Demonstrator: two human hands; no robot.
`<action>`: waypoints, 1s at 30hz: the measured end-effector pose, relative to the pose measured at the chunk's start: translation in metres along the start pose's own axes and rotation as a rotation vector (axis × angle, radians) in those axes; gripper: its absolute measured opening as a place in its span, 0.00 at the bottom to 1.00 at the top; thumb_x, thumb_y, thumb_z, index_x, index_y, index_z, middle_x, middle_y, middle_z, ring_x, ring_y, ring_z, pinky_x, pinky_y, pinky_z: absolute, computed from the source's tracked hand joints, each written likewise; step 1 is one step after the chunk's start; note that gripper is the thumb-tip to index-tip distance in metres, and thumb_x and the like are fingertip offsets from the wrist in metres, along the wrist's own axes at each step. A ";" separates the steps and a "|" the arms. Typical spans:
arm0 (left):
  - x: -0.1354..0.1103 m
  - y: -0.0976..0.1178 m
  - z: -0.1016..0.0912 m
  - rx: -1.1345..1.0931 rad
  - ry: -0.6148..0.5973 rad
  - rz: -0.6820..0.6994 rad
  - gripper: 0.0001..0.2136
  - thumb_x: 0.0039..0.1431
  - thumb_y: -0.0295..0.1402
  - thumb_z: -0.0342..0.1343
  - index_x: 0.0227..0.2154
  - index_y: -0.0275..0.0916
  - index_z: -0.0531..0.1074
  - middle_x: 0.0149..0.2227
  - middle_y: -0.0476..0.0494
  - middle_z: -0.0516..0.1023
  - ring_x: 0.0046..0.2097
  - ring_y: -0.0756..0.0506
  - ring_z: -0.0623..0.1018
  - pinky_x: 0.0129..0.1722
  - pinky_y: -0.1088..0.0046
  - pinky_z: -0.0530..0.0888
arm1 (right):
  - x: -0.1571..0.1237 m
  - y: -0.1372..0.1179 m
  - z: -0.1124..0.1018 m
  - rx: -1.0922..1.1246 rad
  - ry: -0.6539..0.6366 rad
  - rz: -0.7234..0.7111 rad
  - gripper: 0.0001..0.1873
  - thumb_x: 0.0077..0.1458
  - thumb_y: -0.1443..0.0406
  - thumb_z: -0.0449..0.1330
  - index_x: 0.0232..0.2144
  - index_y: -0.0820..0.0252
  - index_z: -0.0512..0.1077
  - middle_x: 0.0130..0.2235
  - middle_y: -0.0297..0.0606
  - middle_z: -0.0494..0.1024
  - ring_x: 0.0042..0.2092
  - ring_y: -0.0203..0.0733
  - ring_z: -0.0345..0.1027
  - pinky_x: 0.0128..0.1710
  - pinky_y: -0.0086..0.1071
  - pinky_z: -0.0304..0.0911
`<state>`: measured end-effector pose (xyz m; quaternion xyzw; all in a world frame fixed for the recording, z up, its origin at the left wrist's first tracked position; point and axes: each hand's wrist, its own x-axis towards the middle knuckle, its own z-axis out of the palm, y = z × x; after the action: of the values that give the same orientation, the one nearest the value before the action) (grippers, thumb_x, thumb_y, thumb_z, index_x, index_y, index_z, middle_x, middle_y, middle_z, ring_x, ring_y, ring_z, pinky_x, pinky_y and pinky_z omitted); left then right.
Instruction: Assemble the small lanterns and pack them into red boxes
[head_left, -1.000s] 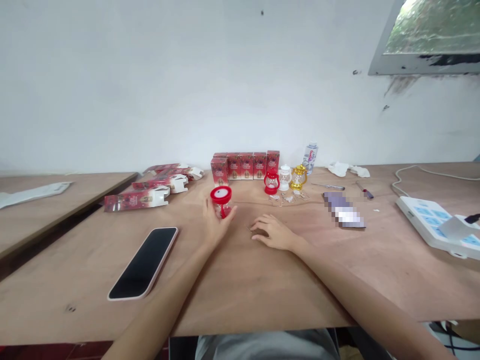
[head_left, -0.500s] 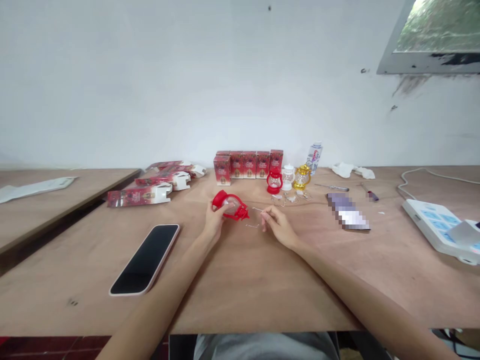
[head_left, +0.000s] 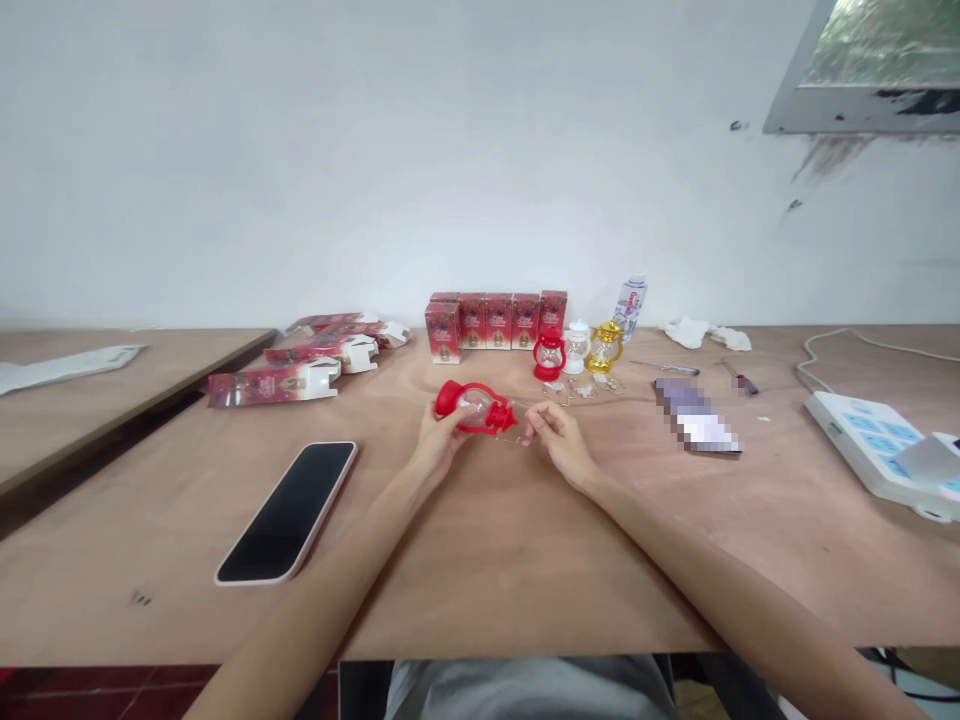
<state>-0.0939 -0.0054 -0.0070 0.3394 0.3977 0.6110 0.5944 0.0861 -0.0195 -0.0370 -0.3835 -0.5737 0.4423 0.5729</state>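
Observation:
My left hand (head_left: 441, 440) is closed around a small red lantern (head_left: 450, 396) with a clear globe. The lantern lies on its side, its base to the left and its pointed top toward my right hand (head_left: 553, 438). Between the fingertips of that hand is a thin bent wire (head_left: 517, 440), seemingly a lantern handle. The wire's ends reach to the lantern's top; whether they touch it is too small to tell. Farther back stand another red lantern (head_left: 549, 357), a white lantern (head_left: 575, 350) and a gold lantern (head_left: 604, 350), with several loose wires (head_left: 592, 387) before them.
Several red boxes (head_left: 498, 322) stand near the wall, with flattened cartons (head_left: 274, 385) at left. A phone (head_left: 289, 515) lies left of my arm. On the right are a pixelated phone-like slab (head_left: 697, 415), a screwdriver (head_left: 742, 382), a bottle (head_left: 630, 305) and a white power strip (head_left: 874, 450).
The red lantern has shifted right and turned more level, its top now close to my right hand. The wire has come up to the lantern's top end.

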 end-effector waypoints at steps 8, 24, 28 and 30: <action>-0.004 -0.001 0.002 0.021 -0.063 0.001 0.21 0.38 0.26 0.66 0.38 0.36 0.66 0.36 0.46 0.76 0.35 0.49 0.77 0.36 0.72 0.76 | 0.000 0.003 0.002 0.074 0.013 0.031 0.20 0.47 0.47 0.61 0.27 0.56 0.66 0.23 0.28 0.69 0.26 0.34 0.67 0.31 0.32 0.67; -0.010 0.006 0.008 -0.099 -0.111 -0.199 0.10 0.49 0.26 0.58 0.37 0.35 0.73 0.37 0.44 0.78 0.36 0.49 0.78 0.34 0.76 0.77 | 0.001 -0.001 0.006 0.242 0.081 0.096 0.20 0.42 0.48 0.65 0.27 0.56 0.67 0.20 0.25 0.66 0.24 0.31 0.59 0.27 0.28 0.61; -0.010 0.005 0.005 -0.061 -0.104 -0.169 0.12 0.46 0.26 0.60 0.37 0.35 0.72 0.35 0.45 0.78 0.34 0.49 0.77 0.34 0.75 0.77 | 0.002 -0.002 0.002 0.102 0.056 0.008 0.19 0.46 0.48 0.62 0.27 0.56 0.67 0.21 0.27 0.68 0.25 0.33 0.61 0.28 0.29 0.60; -0.010 0.005 0.004 -0.049 -0.101 -0.173 0.12 0.45 0.26 0.60 0.36 0.36 0.72 0.34 0.46 0.78 0.34 0.49 0.77 0.33 0.75 0.77 | 0.002 -0.003 0.000 0.043 0.053 -0.019 0.19 0.47 0.48 0.61 0.27 0.56 0.67 0.21 0.27 0.68 0.24 0.34 0.61 0.27 0.30 0.60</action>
<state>-0.0916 -0.0147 -0.0005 0.3194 0.3799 0.5490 0.6725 0.0861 -0.0182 -0.0339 -0.3774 -0.5524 0.4389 0.5999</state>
